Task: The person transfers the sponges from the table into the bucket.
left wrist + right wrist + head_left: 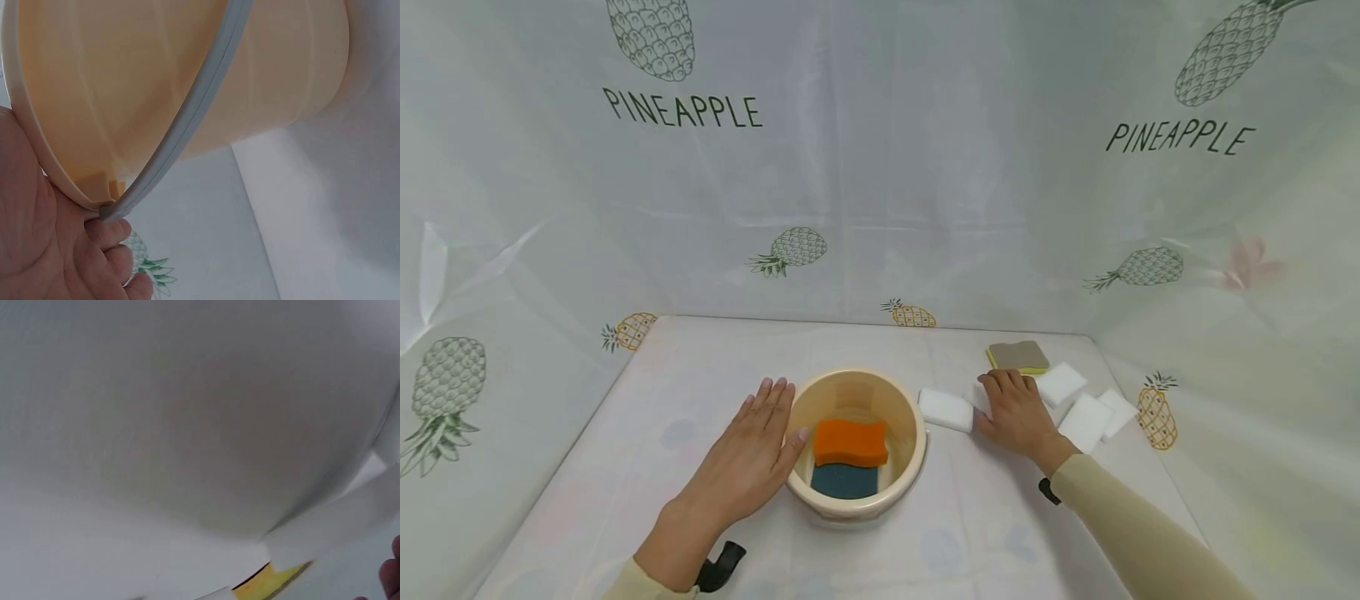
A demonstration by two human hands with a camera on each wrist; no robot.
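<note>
A cream bucket stands mid-table with an orange sponge and a dark blue-grey pad inside. My left hand lies with straight fingers against the bucket's left rim. In the left wrist view, the palm is by the rim, close to where the grey handle joins. My right hand is low over the table, fingers apart from the thumb. Its thumb lies at the right end of a white sponge. Only fingertips show in the right wrist view, near a white block.
Several white sponges lie right of my right hand, some overlapping. Behind it is a yellow sponge with a brown-grey top. A pale cloth covers the table, and a pineapple-print curtain hangs behind and at both sides.
</note>
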